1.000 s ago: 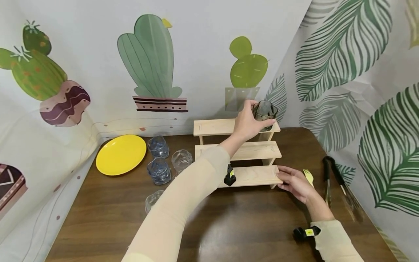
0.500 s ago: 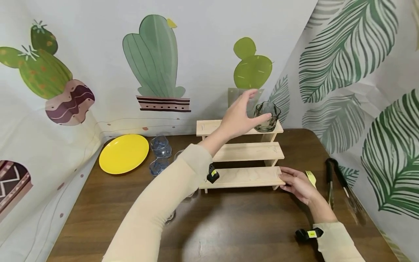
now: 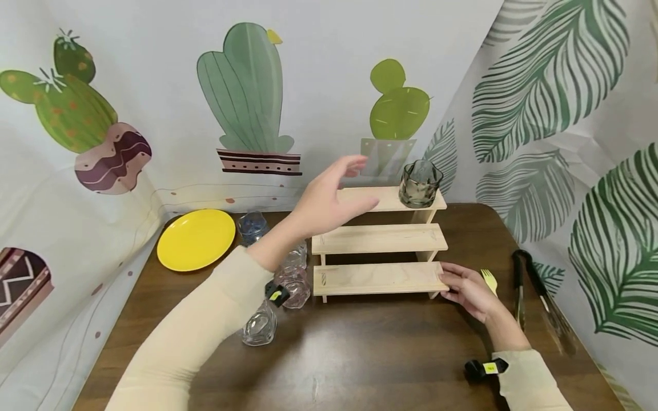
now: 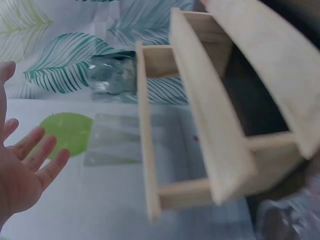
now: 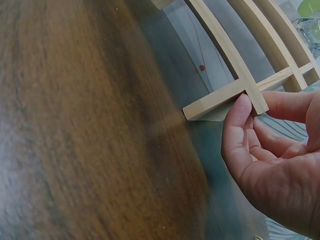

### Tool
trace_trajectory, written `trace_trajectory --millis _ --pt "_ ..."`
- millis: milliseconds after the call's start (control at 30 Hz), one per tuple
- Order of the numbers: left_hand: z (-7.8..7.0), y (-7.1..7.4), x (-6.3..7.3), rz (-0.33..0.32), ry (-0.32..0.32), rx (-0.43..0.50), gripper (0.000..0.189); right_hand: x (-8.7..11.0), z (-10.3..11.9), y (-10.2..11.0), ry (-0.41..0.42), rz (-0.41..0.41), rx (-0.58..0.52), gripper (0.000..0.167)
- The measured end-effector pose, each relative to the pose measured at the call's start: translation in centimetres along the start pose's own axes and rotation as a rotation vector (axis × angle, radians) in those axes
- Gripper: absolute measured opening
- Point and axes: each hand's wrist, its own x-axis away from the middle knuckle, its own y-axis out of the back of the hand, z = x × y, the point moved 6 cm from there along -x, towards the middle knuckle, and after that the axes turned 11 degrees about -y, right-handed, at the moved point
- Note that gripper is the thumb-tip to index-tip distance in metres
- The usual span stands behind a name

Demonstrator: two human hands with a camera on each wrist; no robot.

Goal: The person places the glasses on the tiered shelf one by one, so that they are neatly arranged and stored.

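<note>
A three-tier wooden shelf stands on the brown table. At the right end of its top board sits a smoky grey-green glass, upright. My left hand hovers over the shelf's left part with fingers spread and nothing in them; the left wrist view shows the same empty hand apart from the boards. With thumb and fingertips, my right hand pinches the right end of the lowest board, seen close up in the right wrist view, where the thumb presses at the board's corner.
Left of the shelf stand a blue glass, a pink glass and clear glasses, one nearer the front; my left arm partly covers this group. A yellow plate lies farther left. On the right are a yellow fork and black-handled tongs.
My left hand has let go of the smoky glass on the top board and moved left, away from it. My right hand keeps its hold on the lowest board.
</note>
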Motion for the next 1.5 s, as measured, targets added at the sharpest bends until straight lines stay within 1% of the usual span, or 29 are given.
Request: trace_trajectory --millis 133,200,267,333,400,467,567,733,833,933,1067,1200,1300,1400,1500 --pt "0.7 0.9 3.6 0.002 -0.081 -0.027 0.070 0.0 -0.1 0.0 -0.001 -0.001 0.000 0.067" --pt "1.1 1.4 5.4 0.005 -0.104 -0.041 0.069 0.0 -0.1 0.0 0.000 0.000 0.001 0.067" --pt "1.6 1.9 7.3 0.004 -0.104 -0.045 0.068 0.0 -0.1 0.1 0.003 0.000 0.000 0.067" --pt "2.1 2.4 9.2 0.003 -0.078 -0.047 0.068 0.0 -0.1 0.1 0.006 0.002 0.002 0.067" --pt "2.7 2.9 11.3 0.003 -0.030 -0.043 0.068 0.0 -0.1 0.1 0.004 0.003 0.001 0.067" --pt "3.3 3.2 13.6 0.013 0.024 -0.045 0.069 -0.1 -0.2 0.1 -0.001 0.004 -0.002 0.067" --pt "4.3 3.6 17.2 0.033 0.081 -0.053 0.071 -0.1 -0.4 0.0 -0.014 0.005 -0.004 0.068" --pt "6.1 3.9 22.6 0.038 0.151 -0.070 0.075 -0.1 -0.5 0.0 -0.007 0.003 0.010 0.067" --pt "7.3 3.9 25.3 0.026 0.176 -0.084 0.081 -0.1 -0.4 0.1 0.002 -0.002 0.010 0.067" --pt "8.4 3.8 27.7 0.013 0.195 -0.082 0.089 -0.2 -0.3 0.1 0.000 -0.001 0.010 0.066" --pt "9.2 3.3 30.3 0.004 0.234 -0.042 0.098 -0.2 -0.2 0.1 -0.009 -0.001 0.012 0.066" --pt "9.7 2.5 31.9 -0.005 0.259 -0.007 0.101 -0.1 -0.2 0.1 -0.005 0.007 0.005 0.066" --pt "10.1 1.9 32.7 -0.010 0.285 -0.024 0.101 -0.1 -0.2 0.1 0.000 0.015 -0.009 0.066" --pt "10.4 1.5 33.1 -0.009 0.322 -0.058 0.103 -0.1 -0.3 0.1 0.005 0.020 -0.014 0.066" --pt "10.5 1.4 33.2 -0.019 0.338 -0.042 0.102 -0.2 -0.3 0.1 0.007 0.017 -0.011 0.066"
